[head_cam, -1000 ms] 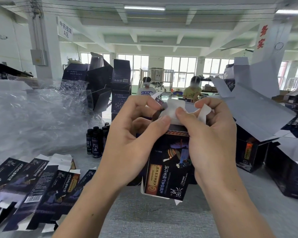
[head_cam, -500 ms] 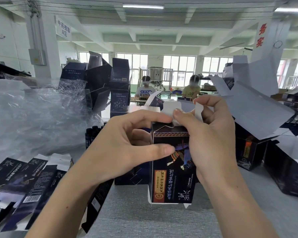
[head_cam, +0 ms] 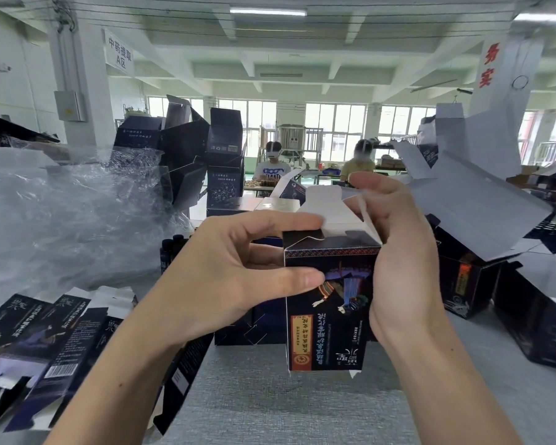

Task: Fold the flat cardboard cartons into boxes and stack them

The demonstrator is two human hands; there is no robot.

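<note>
Dark printed carton (head_cam: pixel 331 303) held upright above grey desk (head_cam: pixel 270 409), long axis vertical, print upside down, white end flaps (head_cam: pixel 326 203) pointing up. Left hand (head_cam: pixel 225 268) clamped on carton's left edge: thumb on front face, forefinger along top rim. Right hand (head_cam: pixel 395 258) wrapped round right side, fingers (head_cam: pixel 376 184) curled over top behind raised flap. Flat cartons (head_cam: pixel 45 342) fanned at left desk edge, well apart. Folded boxes (head_cam: pixel 463 284) piled at right; small dark bottles (head_cam: pixel 169 252) behind left hand, beside crumpled plastic wrap (head_cam: pixel 61 226).
</note>
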